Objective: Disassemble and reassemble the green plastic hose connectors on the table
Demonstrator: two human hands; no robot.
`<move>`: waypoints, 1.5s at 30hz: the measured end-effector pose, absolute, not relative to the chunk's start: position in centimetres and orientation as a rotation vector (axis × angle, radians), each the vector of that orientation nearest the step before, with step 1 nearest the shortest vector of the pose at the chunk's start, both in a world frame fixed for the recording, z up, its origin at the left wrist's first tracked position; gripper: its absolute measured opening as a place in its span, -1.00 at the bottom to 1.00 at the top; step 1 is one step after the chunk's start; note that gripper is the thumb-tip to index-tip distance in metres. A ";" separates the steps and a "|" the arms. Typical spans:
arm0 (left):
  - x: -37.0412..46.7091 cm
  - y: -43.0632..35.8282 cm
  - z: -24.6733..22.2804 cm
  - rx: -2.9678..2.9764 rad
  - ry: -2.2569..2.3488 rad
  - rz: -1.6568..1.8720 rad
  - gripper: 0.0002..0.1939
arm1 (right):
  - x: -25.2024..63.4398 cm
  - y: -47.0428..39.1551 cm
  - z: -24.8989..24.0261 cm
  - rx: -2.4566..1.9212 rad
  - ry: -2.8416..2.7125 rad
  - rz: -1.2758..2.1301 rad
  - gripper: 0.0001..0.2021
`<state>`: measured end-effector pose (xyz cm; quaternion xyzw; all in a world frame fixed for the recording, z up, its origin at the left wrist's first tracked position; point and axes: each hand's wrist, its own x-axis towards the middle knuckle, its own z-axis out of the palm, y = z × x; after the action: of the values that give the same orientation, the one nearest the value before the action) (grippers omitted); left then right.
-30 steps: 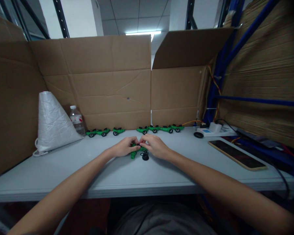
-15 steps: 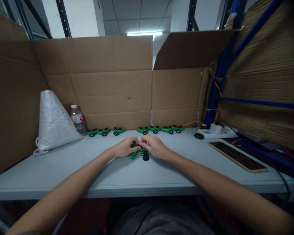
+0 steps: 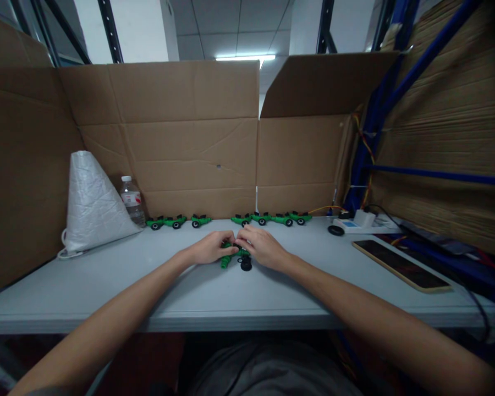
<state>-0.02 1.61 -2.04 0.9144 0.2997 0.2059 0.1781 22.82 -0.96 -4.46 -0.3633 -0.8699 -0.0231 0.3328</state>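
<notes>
Midway along the table, my left hand (image 3: 212,247) and my right hand (image 3: 263,247) meet, fingertips pinched close together. Both hold a green toy car (image 3: 231,252) between them, mostly hidden by the fingers. One green end (image 3: 225,262) sticks out below my left thumb. Black wheels (image 3: 246,264) lie on the table just below my right fingertips, with a thin dark ring beside them. What the fingertips pinch on top is too small to make out.
Several green toy cars (image 3: 282,219) with black wheels line the back of the table (image 3: 181,297). A silvery bag (image 3: 94,212) and a water bottle (image 3: 131,201) stand at left. At right lie a phone (image 3: 400,265), a power strip (image 3: 365,221) and a black round piece (image 3: 335,230).
The camera view has shifted very slightly. Both hands stay pinched on the toy car in nearly the same place; the right fingers have moved a little.
</notes>
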 end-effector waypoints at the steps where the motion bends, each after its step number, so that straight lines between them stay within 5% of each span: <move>1: 0.0 1.6 -2.0 2.589 0.848 0.583 -0.64 | 22.8 -1.0 -4.5 -0.956 -2.266 -0.064 -0.83; 17: -0.2 1.8 -1.9 2.578 0.779 0.594 -0.64 | 22.9 -1.0 -4.4 -0.887 -2.247 0.055 -0.96; 45: -0.4 1.9 -1.5 2.661 0.864 0.574 -0.69 | 23.1 -1.3 -3.8 -0.944 -2.357 -0.130 -0.87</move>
<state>-0.42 1.92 -1.48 0.9222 0.2995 0.1990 0.1423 23.07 -1.26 -3.78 -0.3547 -0.8858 -0.0489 0.2952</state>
